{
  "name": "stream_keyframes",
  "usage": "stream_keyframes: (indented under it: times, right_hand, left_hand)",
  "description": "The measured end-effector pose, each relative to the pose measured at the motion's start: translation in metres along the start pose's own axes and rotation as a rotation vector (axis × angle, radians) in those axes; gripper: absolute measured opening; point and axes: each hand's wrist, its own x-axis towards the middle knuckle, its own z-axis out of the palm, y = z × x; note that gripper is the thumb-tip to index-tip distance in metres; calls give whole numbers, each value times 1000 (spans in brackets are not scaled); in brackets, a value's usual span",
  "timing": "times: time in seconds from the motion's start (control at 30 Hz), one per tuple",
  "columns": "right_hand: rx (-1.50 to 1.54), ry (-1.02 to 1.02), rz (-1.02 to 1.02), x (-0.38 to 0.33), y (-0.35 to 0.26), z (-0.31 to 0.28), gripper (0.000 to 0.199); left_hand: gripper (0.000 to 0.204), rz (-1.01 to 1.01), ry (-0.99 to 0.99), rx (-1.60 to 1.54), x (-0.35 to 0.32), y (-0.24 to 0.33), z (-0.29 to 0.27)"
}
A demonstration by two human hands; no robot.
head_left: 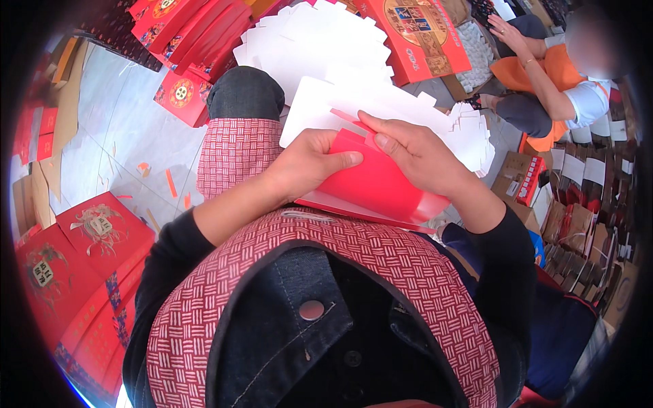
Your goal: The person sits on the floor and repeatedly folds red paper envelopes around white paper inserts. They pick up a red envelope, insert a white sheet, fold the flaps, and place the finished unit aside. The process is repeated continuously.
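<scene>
Two hands on one red card sheet point(377, 187), held over the lap, just above a red-and-white woven apron point(381, 262). Left hand point(309, 163) clenched on the sheet's left edge, thumb flat on the red face, fingers hidden beneath. Right hand point(418, 153) laid over the top, fingers pressing a folded flap down, grip closed on the card. Probably light and thin, stiff enough to hold a crease yet easy to dent; glossy face, so likely slippery. Best taken at the edges or along the fold lines, not mid-panel.

Just beyond, resting on the raised knee, a white die-cut card blank point(381, 112) with tabbed edges, touching the red sheet's far side. Farther out, a fanned stack of white blanks point(306, 41). Down left, on the floor, red printed boxes point(88, 245). At the far right, another person's orange sleeve point(544, 71), beside brown cartons point(578, 224).
</scene>
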Motion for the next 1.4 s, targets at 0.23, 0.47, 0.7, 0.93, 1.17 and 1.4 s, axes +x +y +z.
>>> stream_keyframes:
  times: [0.23, 0.47, 0.7, 0.93, 1.17, 1.4]
  right_hand:
    - [-16, 16, -2, -4, -12, 0, 38]
    - [-50, 44, 11, -3, -19, 5, 38]
    - [-14, 52, 1, -9, -17, 14, 39]
    - [171, -195, -131, -22, -4, -16, 44]
    - [198, -310, -78, -25, 0, -22, 48]
    - [-24, -217, -118, -26, -1, -18, 44]
  left_hand:
    - [22, -4, 26, -62, -2, 3, 1]
    - [23, 13, 51, -88, -3, 0, 1]
    - [24, 37, 97, -28, -4, 2, 2]
    - [24, 68, 108, -153, -5, 4, -1]
    - [22, 75, 99, -129, -3, 3, 0]
    - [20, 97, 118, 22, -3, 4, -1]
